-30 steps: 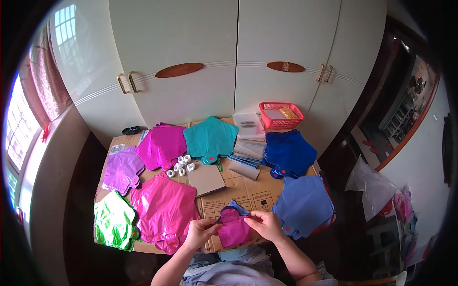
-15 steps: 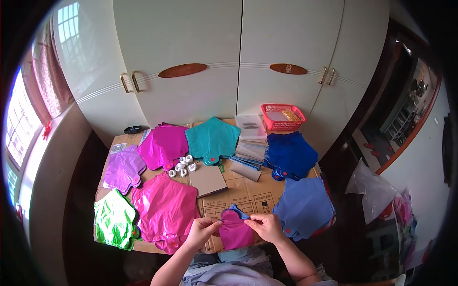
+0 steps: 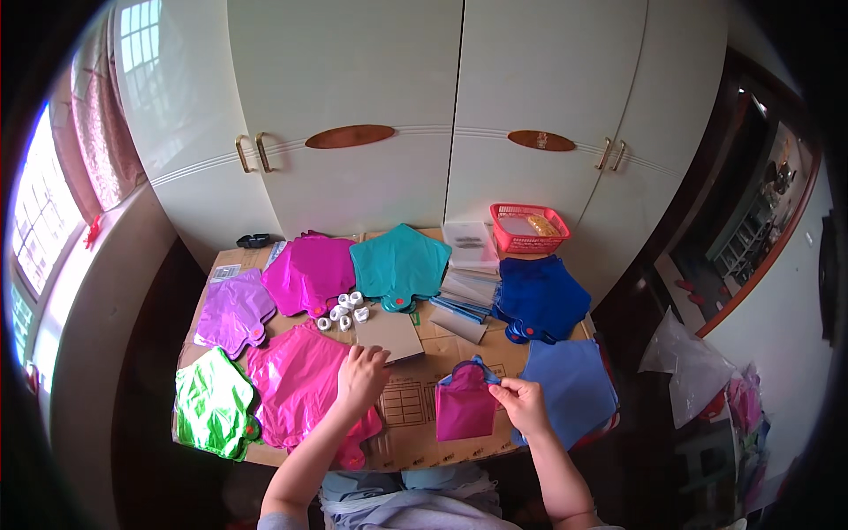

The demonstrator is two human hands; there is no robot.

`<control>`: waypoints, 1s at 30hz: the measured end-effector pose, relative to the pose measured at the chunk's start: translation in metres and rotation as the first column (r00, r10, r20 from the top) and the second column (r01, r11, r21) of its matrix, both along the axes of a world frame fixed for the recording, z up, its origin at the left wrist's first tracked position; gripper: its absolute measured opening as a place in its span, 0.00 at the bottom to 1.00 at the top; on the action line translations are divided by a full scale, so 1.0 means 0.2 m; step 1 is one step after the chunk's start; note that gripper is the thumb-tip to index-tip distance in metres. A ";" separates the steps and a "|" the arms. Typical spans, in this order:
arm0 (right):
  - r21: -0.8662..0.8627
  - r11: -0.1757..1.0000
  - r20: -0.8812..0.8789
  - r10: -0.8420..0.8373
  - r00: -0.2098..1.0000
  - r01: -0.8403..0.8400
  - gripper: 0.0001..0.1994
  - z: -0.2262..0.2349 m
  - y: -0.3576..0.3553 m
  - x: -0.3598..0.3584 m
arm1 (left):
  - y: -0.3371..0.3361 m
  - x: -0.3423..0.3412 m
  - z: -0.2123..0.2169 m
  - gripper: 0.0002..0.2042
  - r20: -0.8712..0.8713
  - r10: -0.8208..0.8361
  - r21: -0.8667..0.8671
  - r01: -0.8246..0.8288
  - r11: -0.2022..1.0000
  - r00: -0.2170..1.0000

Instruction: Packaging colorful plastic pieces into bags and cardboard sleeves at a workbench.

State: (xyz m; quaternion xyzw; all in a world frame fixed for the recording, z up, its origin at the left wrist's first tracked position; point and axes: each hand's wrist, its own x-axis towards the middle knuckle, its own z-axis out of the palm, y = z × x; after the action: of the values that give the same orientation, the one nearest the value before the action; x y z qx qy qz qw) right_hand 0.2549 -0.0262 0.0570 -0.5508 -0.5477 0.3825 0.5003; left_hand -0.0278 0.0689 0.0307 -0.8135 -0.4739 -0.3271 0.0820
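Note:
A small folded magenta foil balloon (image 3: 465, 413) with a blue edge showing at its top rests over the cardboard near me. My right hand (image 3: 523, 405) pinches its upper right corner between thumb and fingers. My left hand (image 3: 360, 375) is off the folded balloon, at the near left corner of a grey card stack (image 3: 393, 337). Its fingers are bent but apart, and I see nothing in them. Beneath my left wrist lies a large pink foil balloon (image 3: 300, 371). To the right of my right hand is a pile of light blue foil balloons (image 3: 570, 389).
White rolls (image 3: 344, 311) sit behind the card stack, beside thin strips (image 3: 459, 305). Around the cardboard tabletop (image 3: 406, 411) lie green (image 3: 212, 402), lilac (image 3: 234, 309), purple (image 3: 305, 269), teal (image 3: 402, 265) and dark blue (image 3: 543, 296) foil piles. A red basket (image 3: 528, 240) stands at the back.
My left hand has let go of the folded magenta balloon and moved left and away from me to the card stack. The right hand has shifted slightly right with the balloon.

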 end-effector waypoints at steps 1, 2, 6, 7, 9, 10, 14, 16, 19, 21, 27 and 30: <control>0.001 1.000 0.002 -0.004 1.000 0.004 0.11 -0.02 0.02 0.01 | 0.04 -0.03 -0.06 0.06 -0.023 -0.035 -0.107 0.032 0.994 0.999; -0.002 1.000 -0.011 -0.011 1.000 0.011 0.11 -0.02 0.04 0.01 | 0.08 -0.06 -0.11 0.06 -0.041 -0.076 -0.209 0.066 0.976 0.996; -0.009 0.999 -0.052 0.035 0.998 -0.035 0.11 0.00 0.09 0.05 | -0.04 -0.03 -0.07 0.04 -0.150 -0.259 -0.398 0.182 0.899 0.954; -0.017 0.998 -0.045 0.055 0.997 -0.056 0.11 -0.01 0.11 0.08 | -0.09 -0.02 -0.03 0.05 -0.155 -0.323 -0.478 0.215 0.851 0.934; -0.030 0.996 -0.053 0.077 0.996 -0.079 0.11 -0.02 0.14 0.10 | -0.15 -0.05 -0.03 0.05 -0.131 -0.381 -0.478 0.278 0.833 0.915; -0.036 0.996 -0.068 0.083 0.994 -0.085 0.11 -0.01 0.15 0.09 | -0.18 -0.07 0.01 0.06 -0.150 -0.390 -0.529 0.259 0.808 0.909; -0.042 0.992 -0.060 0.115 0.992 -0.118 0.10 0.01 0.16 0.01 | -0.25 -0.09 0.07 0.10 -0.015 -0.377 -0.529 0.312 0.789 0.926; -0.041 0.993 -0.060 0.110 0.992 -0.113 0.10 -0.01 0.17 0.01 | -0.28 -0.07 0.12 0.11 -0.022 -0.384 -0.495 0.324 0.807 0.923; -0.043 0.994 -0.106 0.100 0.989 -0.105 0.11 -0.06 0.19 0.06 | -0.29 -0.05 0.15 0.13 -0.070 -0.406 -0.500 0.320 0.805 0.911; -0.083 0.980 -0.088 0.174 0.981 -0.182 0.09 -0.06 0.19 0.11 | -0.21 -0.05 0.08 0.14 -0.106 -0.388 -0.528 0.279 0.802 0.915; -0.192 0.907 0.070 0.394 0.916 -0.375 0.06 -0.10 0.14 0.06 | 0.13 0.23 -0.01 0.10 -0.058 -0.367 -0.326 0.330 0.886 0.929; -0.180 0.860 -0.044 0.478 0.877 -0.478 0.08 -0.19 0.15 0.04 | 0.21 0.31 -0.09 0.10 -0.099 -0.382 -0.283 0.342 0.896 0.919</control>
State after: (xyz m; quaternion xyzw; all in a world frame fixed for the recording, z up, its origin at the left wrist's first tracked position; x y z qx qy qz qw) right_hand 0.2625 0.0035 0.0191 -0.4424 -0.6297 0.5430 0.3360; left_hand 0.0336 0.1110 0.0134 -0.9136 -0.3451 -0.2088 -0.0518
